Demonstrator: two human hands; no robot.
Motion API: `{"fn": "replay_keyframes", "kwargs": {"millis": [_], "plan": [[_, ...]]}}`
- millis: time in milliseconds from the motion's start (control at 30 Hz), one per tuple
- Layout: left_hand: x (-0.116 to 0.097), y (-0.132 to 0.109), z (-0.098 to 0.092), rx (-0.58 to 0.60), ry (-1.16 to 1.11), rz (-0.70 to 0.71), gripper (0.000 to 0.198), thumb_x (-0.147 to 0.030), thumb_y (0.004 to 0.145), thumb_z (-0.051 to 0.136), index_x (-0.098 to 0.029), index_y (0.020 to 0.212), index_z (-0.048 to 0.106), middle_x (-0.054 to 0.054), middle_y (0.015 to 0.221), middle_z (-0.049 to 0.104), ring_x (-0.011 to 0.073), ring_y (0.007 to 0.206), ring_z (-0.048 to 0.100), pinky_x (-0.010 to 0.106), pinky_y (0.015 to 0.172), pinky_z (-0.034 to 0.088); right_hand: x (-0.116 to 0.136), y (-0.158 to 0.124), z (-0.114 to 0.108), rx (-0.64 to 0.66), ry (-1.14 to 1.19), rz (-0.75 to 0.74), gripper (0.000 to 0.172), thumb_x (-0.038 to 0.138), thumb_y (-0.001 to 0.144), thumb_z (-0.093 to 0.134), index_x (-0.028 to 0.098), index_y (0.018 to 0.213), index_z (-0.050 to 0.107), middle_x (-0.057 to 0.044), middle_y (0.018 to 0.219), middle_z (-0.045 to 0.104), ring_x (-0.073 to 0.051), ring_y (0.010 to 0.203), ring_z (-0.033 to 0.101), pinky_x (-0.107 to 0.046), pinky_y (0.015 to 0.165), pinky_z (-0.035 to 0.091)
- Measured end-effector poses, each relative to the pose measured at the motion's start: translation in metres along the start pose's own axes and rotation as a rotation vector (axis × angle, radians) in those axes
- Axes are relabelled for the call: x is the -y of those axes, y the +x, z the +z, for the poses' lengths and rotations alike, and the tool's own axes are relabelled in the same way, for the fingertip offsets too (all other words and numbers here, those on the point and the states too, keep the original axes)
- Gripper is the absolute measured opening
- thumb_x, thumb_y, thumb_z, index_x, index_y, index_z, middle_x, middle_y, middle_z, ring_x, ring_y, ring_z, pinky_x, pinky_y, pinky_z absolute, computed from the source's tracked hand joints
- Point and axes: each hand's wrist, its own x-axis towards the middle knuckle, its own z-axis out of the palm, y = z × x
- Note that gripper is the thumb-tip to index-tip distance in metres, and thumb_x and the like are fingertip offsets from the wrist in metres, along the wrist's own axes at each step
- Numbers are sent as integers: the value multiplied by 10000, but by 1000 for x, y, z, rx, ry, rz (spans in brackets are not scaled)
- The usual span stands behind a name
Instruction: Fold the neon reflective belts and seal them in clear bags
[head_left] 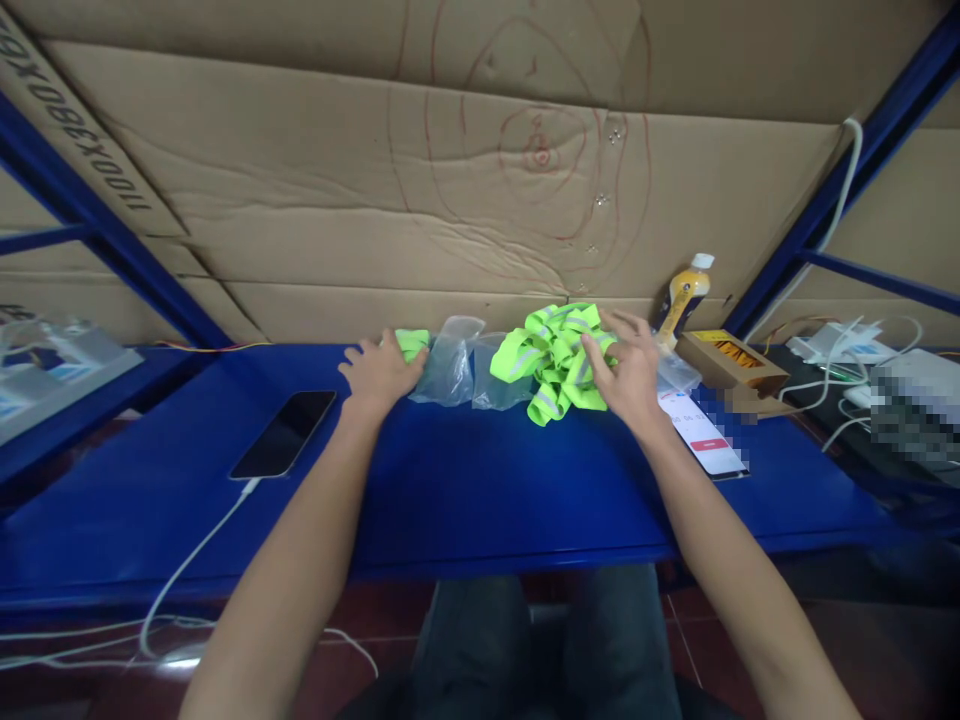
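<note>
A tangled pile of neon-yellow reflective strap with grey stripes lies toward the back of the blue table. My right hand is at the pile's right side, fingers apart, with thumb and fingertips against the loops. Further left, my left hand rests with spread fingers over a smaller neon-yellow reflective piece, partly hidden under it. Between my hands lie a clear plastic bag and a second clear bag, which the strap pile partly covers.
A black phone on a white cable lies at left. At right are a lit phone, a drink bottle, an open cardboard box and white cables. A cardboard wall and blue posts enclose the table.
</note>
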Motion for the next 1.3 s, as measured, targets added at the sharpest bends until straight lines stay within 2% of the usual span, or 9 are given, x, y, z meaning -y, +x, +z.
{"fn": "replay_keyframes", "kwargs": {"millis": [167,300,400,567,700,900,1033,1133,1300], "plan": [[12,10,9,152,-48,-71,989,-758,926,557,-46,1604,441,418,1476,555,617,1385,526,684,1049,469,0,-6,7,294,-165,-95,557,411,1126,410,169,805,796,-200,1490,652,-400,1371,562,-671,1207,443],[11,9,1,139,-60,-86,930,-678,904,653,-19,1539,487,418,1444,574,597,1374,556,632,1056,493,5,-4,2,268,-209,-111,497,450,1082,534,182,720,743,-202,1312,684,-380,1215,628,-640,1097,515],[12,6,-12,15,-53,-94,869,-646,873,699,-14,1452,552,422,1397,595,612,1352,558,655,1044,493,9,3,-15,219,-45,-77,564,495,1046,612,215,558,568,-161,1209,734,-337,1140,697,-587,1067,539],[9,2,-31,-285,-172,-72,781,-586,838,702,-59,1402,588,369,1342,631,573,1291,599,682,1026,506,14,6,-27,520,148,-124,507,288,1085,431,226,592,532,-133,1159,757,-324,1297,689,-520,1056,556],[-9,3,-29,-368,-717,80,649,-535,816,698,-171,1345,609,209,1277,706,411,1244,668,539,1023,573,19,-2,-13,357,62,-164,400,328,1047,565,215,683,683,-148,1154,710,-336,1198,691,-542,1009,563],[-41,-21,-32,443,-1606,151,543,-542,866,589,-145,1227,675,177,1018,763,333,877,761,454,722,632,39,0,-15,-242,109,-90,340,366,990,712,243,697,591,-67,899,652,-231,835,652,-433,819,541],[-50,-46,-35,921,-1619,224,539,-572,924,592,-175,1266,714,186,1060,798,384,873,789,529,737,638,47,0,-17,-114,232,-98,144,346,1066,594,247,1001,675,-75,986,710,-230,890,674,-403,826,534],[-54,-55,-33,1200,-1484,252,593,-690,899,638,-176,1161,773,198,974,810,410,811,796,500,672,615,44,-2,-14,26,230,-90,217,370,1116,490,238,1100,662,-72,988,712,-212,850,657,-377,801,516],[-58,-53,-37,1266,-1380,106,798,-853,911,448,-186,1223,758,228,923,807,418,688,765,407,464,491,35,0,-18,173,245,-147,266,353,1096,540,224,883,633,-15,772,614,-168,711,579,-327,713,445]]}}
